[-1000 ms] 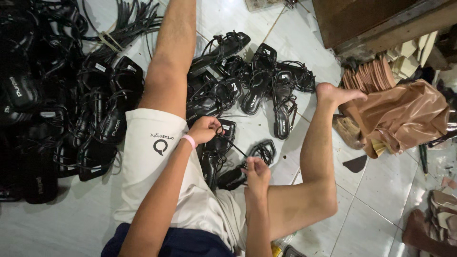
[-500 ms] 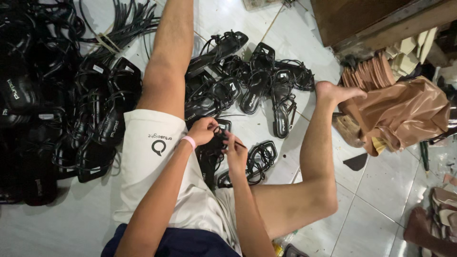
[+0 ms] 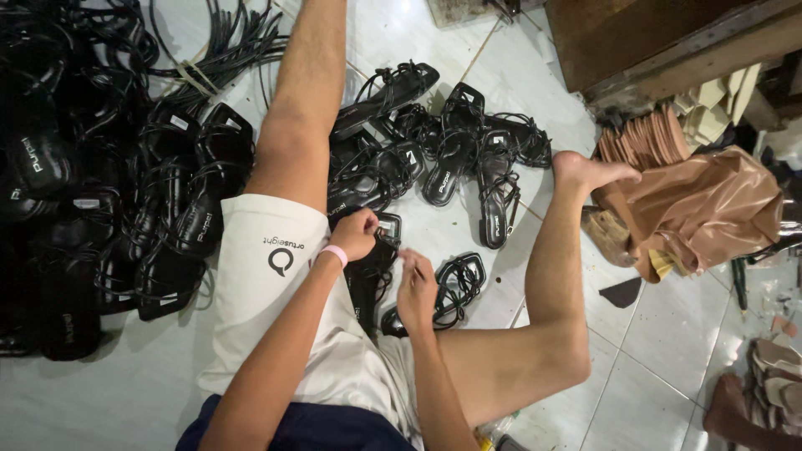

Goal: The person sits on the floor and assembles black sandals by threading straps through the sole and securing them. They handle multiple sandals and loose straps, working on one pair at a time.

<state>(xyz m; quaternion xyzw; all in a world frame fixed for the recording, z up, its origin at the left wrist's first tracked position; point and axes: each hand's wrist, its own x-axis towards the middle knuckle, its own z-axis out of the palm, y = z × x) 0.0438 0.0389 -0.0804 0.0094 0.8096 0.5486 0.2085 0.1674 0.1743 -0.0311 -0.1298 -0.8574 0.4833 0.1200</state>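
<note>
I sit on a white tiled floor with my legs spread. My left hand (image 3: pixel 357 234), with a pink wristband, grips a black strappy sandal (image 3: pixel 373 269) that lies between my legs. My right hand (image 3: pixel 415 288) is just to its right, fingers pinched on a thin black strap of that sandal. Another black strappy sandal (image 3: pixel 455 288) lies on the floor beside my right hand, near my bent right knee.
A large pile of black sandals (image 3: pixel 109 200) and loose black straps (image 3: pixel 225 50) lies left of my left leg. Several more sandals (image 3: pixel 451 154) lie ahead between my feet. A crumpled brown sheet (image 3: pixel 702 209) and tan soles (image 3: pixel 647 142) sit at the right by wooden furniture (image 3: pixel 668 42).
My right hand went up to the sandal at my left hand, then drew back down and right, pulling a strap. My left hand stayed on the sandal.
</note>
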